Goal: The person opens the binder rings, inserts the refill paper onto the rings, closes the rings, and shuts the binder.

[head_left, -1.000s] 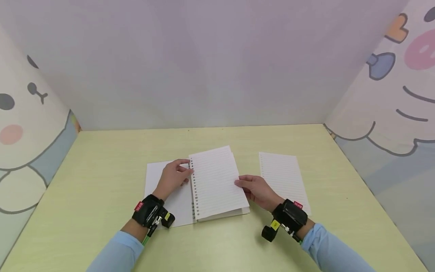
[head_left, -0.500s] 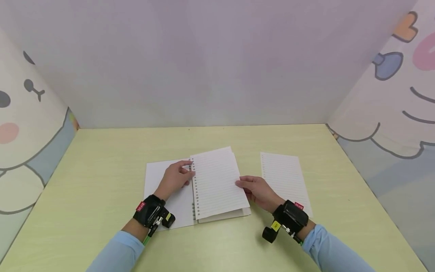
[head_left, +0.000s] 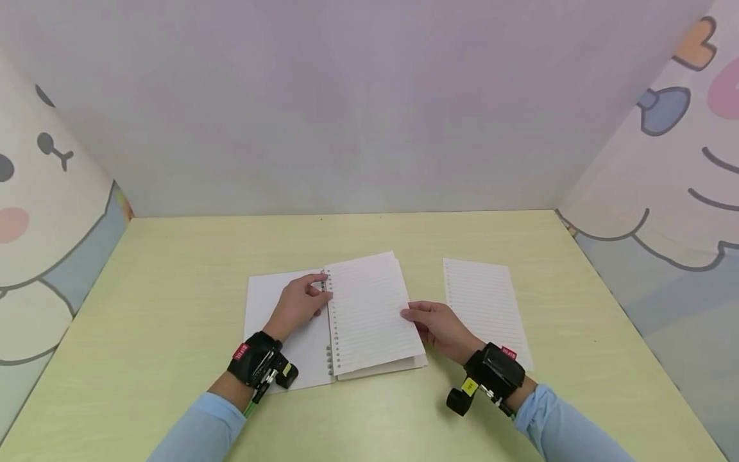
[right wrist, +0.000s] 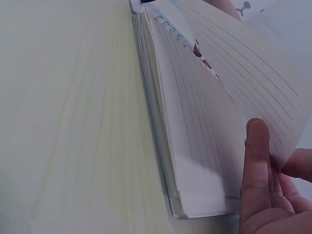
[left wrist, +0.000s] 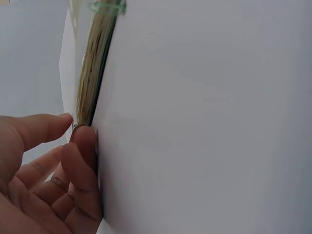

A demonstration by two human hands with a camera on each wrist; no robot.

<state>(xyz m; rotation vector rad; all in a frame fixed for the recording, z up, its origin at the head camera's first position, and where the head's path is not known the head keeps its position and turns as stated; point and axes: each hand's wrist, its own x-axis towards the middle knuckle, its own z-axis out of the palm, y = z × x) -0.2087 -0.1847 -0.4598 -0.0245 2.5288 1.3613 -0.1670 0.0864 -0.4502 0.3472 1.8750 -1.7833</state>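
A ring-bound loose-leaf notebook lies spread on the table, its white cover [head_left: 288, 353] on the left and lined pages on the right. Above those pages is a lined sheet [head_left: 369, 314] with a row of holes down its left edge. My left hand [head_left: 297, 305] pinches that holed edge near the upper binding, thumb and fingertips close to the page stack [left wrist: 92, 73] in the left wrist view. My right hand [head_left: 441, 327] holds the sheet's right edge between thumb and fingers. The right wrist view shows the sheet raised and tilted over the lower pages [right wrist: 195, 161].
Another lined, holed sheet [head_left: 485, 301] lies flat on the table to the right, partly behind the right hand and wrist. The pale wooden table [head_left: 173, 289] ends at a plain back wall [head_left: 346, 128]. Cartoon-printed walls stand at both sides.
Both hands and the held sheet have shifted very slightly toward the lower right, with the view also moving a little. The grip of each hand looks the same.
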